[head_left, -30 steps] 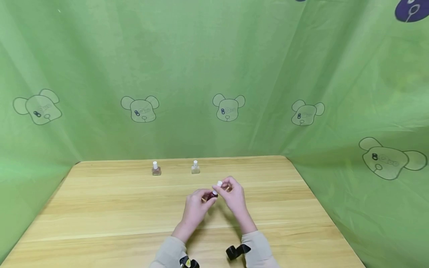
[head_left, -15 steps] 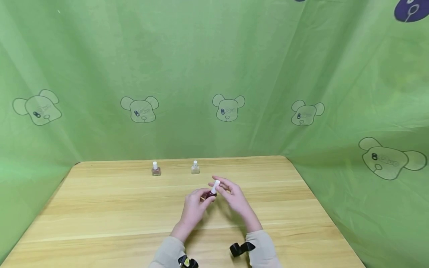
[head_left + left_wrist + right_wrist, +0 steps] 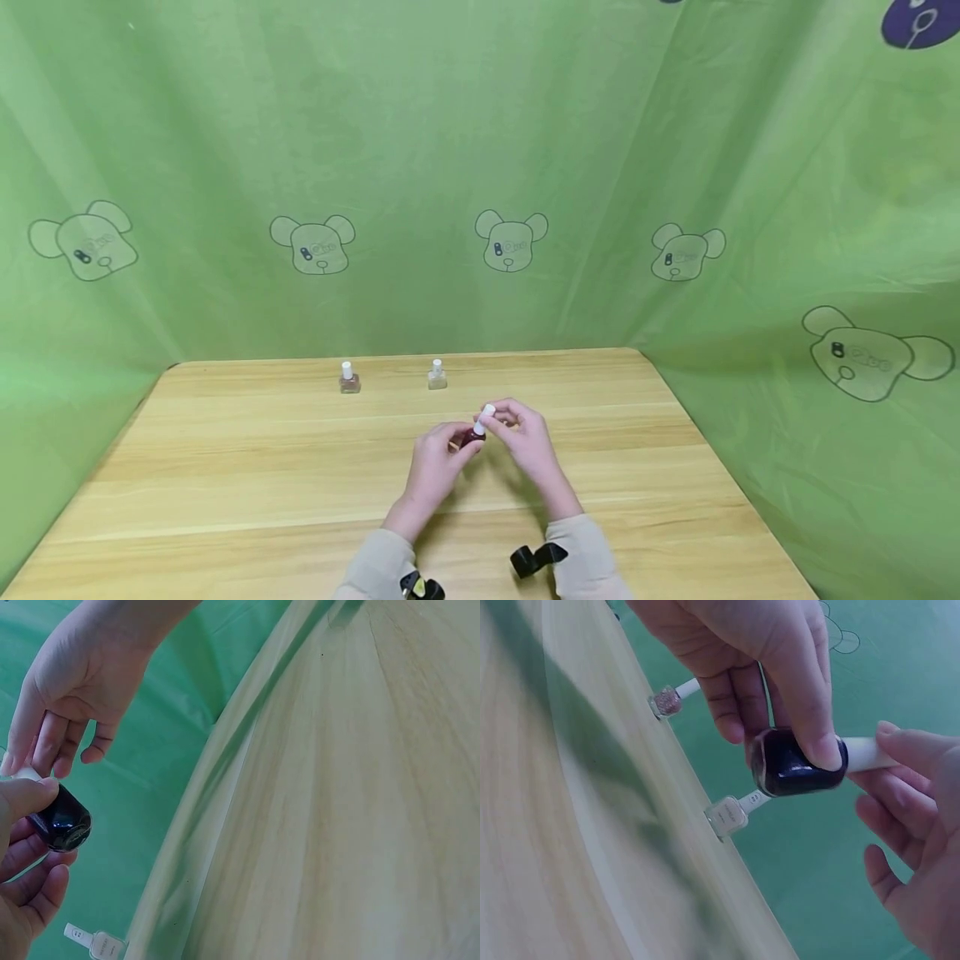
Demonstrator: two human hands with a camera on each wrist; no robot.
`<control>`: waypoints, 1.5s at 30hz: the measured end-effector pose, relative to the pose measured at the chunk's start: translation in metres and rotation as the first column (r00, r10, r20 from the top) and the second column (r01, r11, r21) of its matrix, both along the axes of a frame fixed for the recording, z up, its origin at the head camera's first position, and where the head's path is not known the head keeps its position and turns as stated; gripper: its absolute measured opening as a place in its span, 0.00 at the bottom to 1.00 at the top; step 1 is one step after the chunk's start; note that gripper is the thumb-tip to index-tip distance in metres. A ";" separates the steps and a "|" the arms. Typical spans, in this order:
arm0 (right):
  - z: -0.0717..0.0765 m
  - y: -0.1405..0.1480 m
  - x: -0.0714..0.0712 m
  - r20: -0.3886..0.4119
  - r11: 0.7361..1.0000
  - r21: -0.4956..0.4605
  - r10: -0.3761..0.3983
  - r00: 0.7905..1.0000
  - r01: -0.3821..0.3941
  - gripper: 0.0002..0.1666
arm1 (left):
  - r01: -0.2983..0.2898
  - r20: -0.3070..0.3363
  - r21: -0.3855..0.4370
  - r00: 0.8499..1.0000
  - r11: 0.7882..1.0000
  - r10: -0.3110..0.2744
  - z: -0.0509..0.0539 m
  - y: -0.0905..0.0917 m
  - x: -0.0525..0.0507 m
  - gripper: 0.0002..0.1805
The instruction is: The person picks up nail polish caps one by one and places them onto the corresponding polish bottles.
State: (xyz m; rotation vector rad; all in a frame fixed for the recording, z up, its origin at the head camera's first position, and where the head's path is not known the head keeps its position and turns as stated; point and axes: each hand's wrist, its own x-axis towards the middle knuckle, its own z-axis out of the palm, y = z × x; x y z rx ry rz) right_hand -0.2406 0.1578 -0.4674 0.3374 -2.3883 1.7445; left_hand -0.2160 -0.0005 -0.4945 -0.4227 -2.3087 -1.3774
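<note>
A dark red nail polish bottle point(image 3: 791, 766) with a white cap point(image 3: 866, 754) is held above the table, its cap tilted up to the right in the head view. My left hand point(image 3: 435, 462) grips the glass body between thumb and fingers. With thumb and fingers my right hand point(image 3: 528, 440) pinches the white cap. Cap and bottle appear joined at the neck. In the left wrist view the dark bottle point(image 3: 64, 823) shows its base, while its cap is mostly hidden behind a thumb.
Two more capped nail polish bottles stand upright near the table's far edge: a pinkish glitter bottle point(image 3: 350, 383) at left and a pale clear bottle point(image 3: 437, 380) nearer the middle. A green curtain point(image 3: 420, 167) surrounds the wooden table point(image 3: 262, 467).
The right hand's fingers loosened and spread off the cap half a second ago, and now they curl round it again. The left hand keeps its grip with hardly any movement.
</note>
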 end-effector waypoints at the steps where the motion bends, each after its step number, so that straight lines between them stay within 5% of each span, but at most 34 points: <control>1: 0.000 -0.001 0.000 0.002 1.000 -0.010 -0.026 1.000 0.026 0.12 | -0.003 0.004 -0.004 1.000 1.000 0.003 0.000 0.000 0.001 0.13; 10: 0.003 -0.012 0.004 0.001 0.979 -0.095 -0.179 0.984 0.178 0.12 | -0.020 -0.014 -0.034 1.000 0.999 0.020 0.001 0.002 0.002 0.12; 16: 0.026 -0.023 0.023 -0.027 0.972 -0.062 -0.229 0.973 0.227 0.15 | -0.050 -0.041 -0.062 0.998 0.997 0.047 -0.001 0.005 0.003 0.11; 21: 0.025 -0.023 0.022 -0.008 0.971 -0.038 -0.238 0.971 0.238 0.14 | -0.058 -0.047 -0.074 0.997 0.996 0.054 -0.001 0.005 0.004 0.11; 29: -0.003 -0.003 -0.003 0.030 1.000 -0.012 -0.016 0.999 0.016 0.20 | -0.030 -0.020 -0.030 0.999 0.999 0.029 -0.002 0.002 0.001 0.12; 37: 0.000 0.010 -0.004 0.093 0.975 -0.022 0.223 0.970 -0.222 0.23 | 0.058 0.065 0.044 0.996 0.997 -0.061 -0.002 0.001 -0.001 0.13; 41: 0.000 0.012 -0.004 0.106 0.972 -0.034 0.234 0.966 -0.232 0.21 | 0.069 0.083 0.057 0.994 0.996 -0.074 -0.002 0.002 -0.001 0.13; 45: 0.000 0.010 -0.004 0.092 0.988 -0.034 0.156 0.984 -0.153 0.18 | 0.060 0.091 0.062 0.994 0.996 -0.065 -0.001 0.003 0.000 0.14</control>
